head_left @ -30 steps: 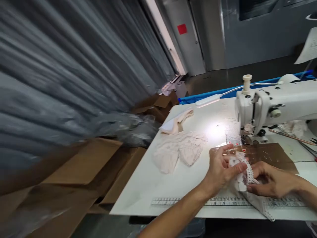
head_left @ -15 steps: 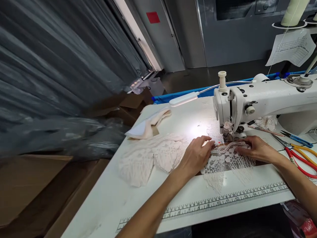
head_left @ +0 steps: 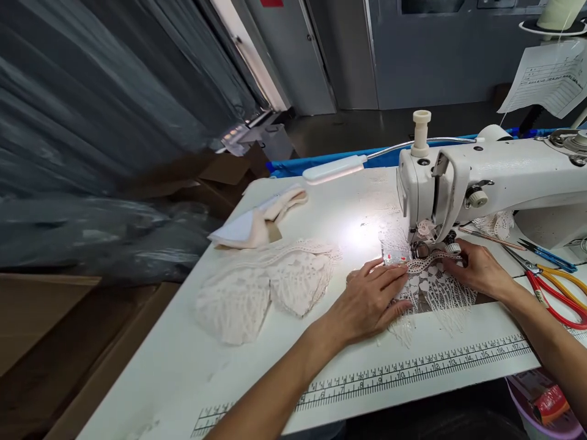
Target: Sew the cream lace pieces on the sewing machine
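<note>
A piece of white lace (head_left: 443, 293) with a scalloped, fringed edge lies at the needle area of the white sewing machine (head_left: 499, 177). My left hand (head_left: 373, 299) rests flat on the lace's left part, fingers extended and thumb apart. At the lace's right end, my right hand (head_left: 479, 269) has thumb and fingers closed on its upper border, close beside the presser foot. More lace pieces (head_left: 270, 287) lie on the table left of my left hand. Behind them is a folded cream and white cloth (head_left: 259, 220).
Red-handled scissors (head_left: 543, 293), yellow-handled scissors (head_left: 562, 281) and blue tweezers (head_left: 548, 253) lie at the right. A lit lamp (head_left: 334, 170) hangs over the table (head_left: 183, 366). Cardboard boxes (head_left: 227, 168) stand beyond the left edge.
My left hand has flattened onto the lace, its thumb now lower and spread. My right hand stays at the lace's right end. The camera view has shifted slightly.
</note>
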Demonstrator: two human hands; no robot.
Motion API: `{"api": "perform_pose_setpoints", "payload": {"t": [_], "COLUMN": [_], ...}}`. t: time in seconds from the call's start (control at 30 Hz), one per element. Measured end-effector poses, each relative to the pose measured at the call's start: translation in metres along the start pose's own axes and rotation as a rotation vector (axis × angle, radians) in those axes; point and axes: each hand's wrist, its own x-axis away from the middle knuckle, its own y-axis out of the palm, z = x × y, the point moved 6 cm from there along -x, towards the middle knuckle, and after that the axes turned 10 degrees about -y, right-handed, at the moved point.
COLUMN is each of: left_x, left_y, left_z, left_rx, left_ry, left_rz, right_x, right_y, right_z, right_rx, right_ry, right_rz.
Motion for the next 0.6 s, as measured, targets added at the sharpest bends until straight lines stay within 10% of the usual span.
{"api": "perform_pose_setpoints", "payload": {"t": [0.33, 0.5, 0.6], "left_x": [-0.003, -0.001, 0.004], "left_y": [-0.013, -0.012, -0.009], "left_z": [-0.001, -0.009, -0.018], "left_rx": [0.193, 0.739, 0.705], "left_ry": [-0.237, -0.556, -0.738], "left_rz": [0.125, -0.072, -0.181], "right_x": [0.004, 0.0, -0.001], "right_y": [0.013, 0.037, 0.042], "right_z": [-0.001, -0.037, -0.052], "right_rx": [-0.432, -0.986, -1.023], "right_ry": [0.153, 0.226, 0.191], "right_rz": [-0.098, -0.21, -0.322]}}
